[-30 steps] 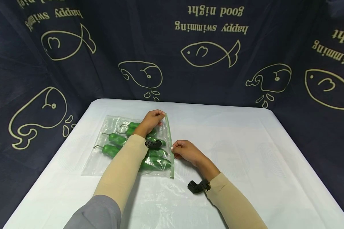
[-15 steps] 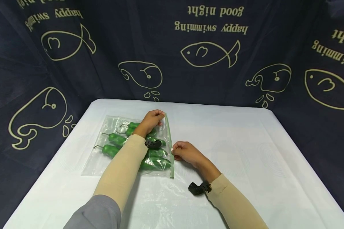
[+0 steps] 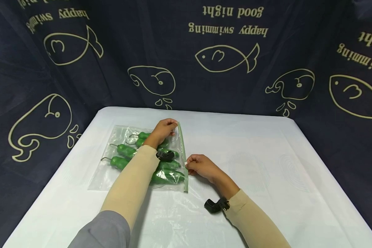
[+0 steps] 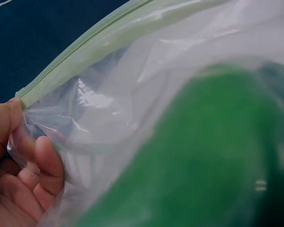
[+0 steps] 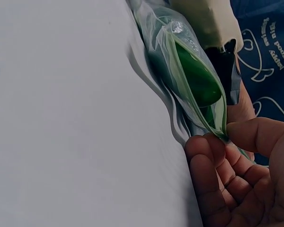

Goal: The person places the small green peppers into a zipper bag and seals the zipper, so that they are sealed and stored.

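A clear zip bag (image 3: 103, 181) with several green peppers (image 3: 119, 163) inside lies flat on the left half of the table. Its pale green zip edge (image 3: 182, 144) faces right. My left hand (image 3: 163, 133) pinches the far corner of that edge, as the left wrist view also shows. Thumb and fingers of my right hand (image 3: 202, 167) pinch the zip midway along, where a small white slider (image 3: 186, 163) shows. In the right wrist view the bag's mouth (image 5: 199, 78) gapes on one side of the pinch, with green pepper visible through it. My left forearm hides some peppers.
A white cloth covers the table (image 3: 251, 148). Behind it hangs a dark blue curtain (image 3: 179, 34) with fish and whale drawings. Each wrist carries a black camera, the right one (image 3: 216, 205) just above the tabletop.
My right hand has slid slightly toward me along the zip edge, and the white slider has moved with it. The left hand stays at the far corner.
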A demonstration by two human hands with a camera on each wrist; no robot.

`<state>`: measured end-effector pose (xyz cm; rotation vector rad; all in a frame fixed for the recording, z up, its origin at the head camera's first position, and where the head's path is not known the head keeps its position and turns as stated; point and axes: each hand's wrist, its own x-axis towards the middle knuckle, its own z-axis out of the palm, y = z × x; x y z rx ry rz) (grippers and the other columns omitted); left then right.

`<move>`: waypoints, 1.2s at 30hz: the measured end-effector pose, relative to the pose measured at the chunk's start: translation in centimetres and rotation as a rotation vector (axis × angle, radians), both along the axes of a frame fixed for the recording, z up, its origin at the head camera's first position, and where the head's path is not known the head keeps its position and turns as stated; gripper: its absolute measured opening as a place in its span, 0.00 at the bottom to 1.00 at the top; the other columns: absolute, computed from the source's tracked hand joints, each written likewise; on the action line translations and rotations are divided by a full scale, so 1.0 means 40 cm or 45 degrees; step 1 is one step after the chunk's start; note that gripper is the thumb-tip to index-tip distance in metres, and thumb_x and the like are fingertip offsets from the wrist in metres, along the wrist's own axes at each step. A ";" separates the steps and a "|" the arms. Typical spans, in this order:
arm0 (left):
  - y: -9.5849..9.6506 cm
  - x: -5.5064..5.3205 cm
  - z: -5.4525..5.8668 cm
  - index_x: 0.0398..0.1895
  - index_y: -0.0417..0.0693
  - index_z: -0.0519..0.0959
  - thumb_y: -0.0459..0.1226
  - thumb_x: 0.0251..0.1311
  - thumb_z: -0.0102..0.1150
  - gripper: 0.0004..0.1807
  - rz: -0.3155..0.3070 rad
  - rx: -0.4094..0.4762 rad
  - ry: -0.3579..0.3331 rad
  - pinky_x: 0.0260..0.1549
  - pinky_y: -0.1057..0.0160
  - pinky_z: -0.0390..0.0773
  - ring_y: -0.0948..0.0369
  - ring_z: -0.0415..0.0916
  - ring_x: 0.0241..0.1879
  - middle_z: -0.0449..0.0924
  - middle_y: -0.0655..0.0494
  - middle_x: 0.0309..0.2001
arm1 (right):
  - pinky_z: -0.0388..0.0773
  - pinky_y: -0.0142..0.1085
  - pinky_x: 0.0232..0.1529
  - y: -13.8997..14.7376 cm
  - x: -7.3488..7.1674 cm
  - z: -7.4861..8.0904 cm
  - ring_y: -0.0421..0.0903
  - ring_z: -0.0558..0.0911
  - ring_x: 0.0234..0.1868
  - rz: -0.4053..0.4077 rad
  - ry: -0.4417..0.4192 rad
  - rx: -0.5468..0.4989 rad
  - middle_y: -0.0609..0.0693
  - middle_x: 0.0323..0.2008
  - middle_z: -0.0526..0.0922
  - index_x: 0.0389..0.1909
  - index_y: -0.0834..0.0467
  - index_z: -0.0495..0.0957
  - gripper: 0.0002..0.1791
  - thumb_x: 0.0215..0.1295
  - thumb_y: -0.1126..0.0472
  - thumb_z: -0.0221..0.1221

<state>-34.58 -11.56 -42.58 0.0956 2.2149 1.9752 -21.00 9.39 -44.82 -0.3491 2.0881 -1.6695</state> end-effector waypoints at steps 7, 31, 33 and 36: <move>0.000 0.002 -0.001 0.46 0.38 0.78 0.36 0.72 0.53 0.09 0.004 0.007 0.003 0.27 0.70 0.78 0.63 0.72 0.27 0.74 0.50 0.42 | 0.79 0.33 0.34 0.002 0.006 -0.002 0.44 0.80 0.31 0.007 -0.005 -0.004 0.49 0.26 0.79 0.34 0.64 0.76 0.04 0.64 0.66 0.58; -0.001 0.001 0.000 0.46 0.37 0.77 0.35 0.72 0.53 0.09 0.008 0.046 0.005 0.26 0.71 0.78 0.64 0.71 0.27 0.74 0.51 0.42 | 0.78 0.33 0.33 0.005 0.023 -0.005 0.44 0.81 0.30 0.015 -0.004 0.016 0.50 0.26 0.79 0.33 0.63 0.74 0.04 0.65 0.66 0.58; 0.000 0.000 0.000 0.46 0.37 0.77 0.35 0.72 0.53 0.09 0.013 0.047 0.010 0.26 0.71 0.78 0.64 0.71 0.27 0.74 0.51 0.41 | 0.78 0.32 0.33 0.006 0.026 -0.004 0.44 0.80 0.30 0.017 -0.008 0.012 0.50 0.25 0.79 0.33 0.63 0.74 0.04 0.65 0.66 0.58; 0.000 0.000 0.001 0.46 0.37 0.77 0.34 0.72 0.53 0.09 0.016 0.051 0.012 0.25 0.72 0.77 0.64 0.71 0.27 0.74 0.51 0.41 | 0.78 0.32 0.33 0.007 0.032 -0.002 0.44 0.80 0.30 0.027 -0.012 0.010 0.50 0.25 0.79 0.33 0.63 0.74 0.04 0.65 0.66 0.58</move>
